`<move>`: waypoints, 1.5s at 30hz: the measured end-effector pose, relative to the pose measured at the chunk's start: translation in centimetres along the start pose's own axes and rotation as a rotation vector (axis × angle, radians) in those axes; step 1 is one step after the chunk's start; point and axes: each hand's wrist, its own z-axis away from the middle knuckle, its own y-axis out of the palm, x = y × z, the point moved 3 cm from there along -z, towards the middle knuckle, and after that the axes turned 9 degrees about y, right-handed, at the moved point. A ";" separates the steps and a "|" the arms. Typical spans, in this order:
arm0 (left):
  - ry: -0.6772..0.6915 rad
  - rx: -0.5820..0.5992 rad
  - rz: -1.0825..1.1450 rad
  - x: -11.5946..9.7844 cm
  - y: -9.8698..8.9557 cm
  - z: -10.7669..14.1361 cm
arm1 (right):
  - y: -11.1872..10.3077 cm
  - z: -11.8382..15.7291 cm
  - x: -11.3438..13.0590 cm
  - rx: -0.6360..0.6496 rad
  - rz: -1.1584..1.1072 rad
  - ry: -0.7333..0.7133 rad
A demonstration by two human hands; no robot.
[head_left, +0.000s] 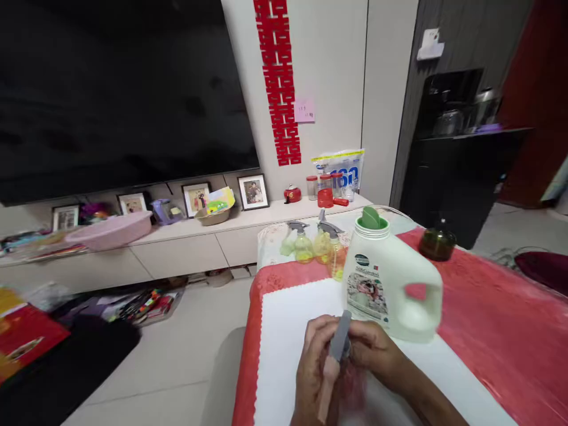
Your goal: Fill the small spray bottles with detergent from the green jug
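Both hands meet at the front of the table, around a spray bottle with a grey and pale pink head. My left hand wraps its fingers about the head from the left. From the right, my right hand has its fingers closed near the bottle's neck. The bottle's pinkish body below is blurred and partly covered. Just behind the hands stands a large pale green detergent jug, its mouth uncapped with a green spout in it. Several small spray bottles with grey heads stand beyond the jug's left side.
A white mat lies over the red tablecloth. A dark brown bottle stands right of the jug. Behind, a low cabinet carries red-lidded jars, a red kettle, picture frames and a pink basin.
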 end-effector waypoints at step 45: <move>-0.185 -0.012 0.104 -1.1 0.3 -0.7 | 1.4 -0.1 1.0 0.027 -0.118 -0.048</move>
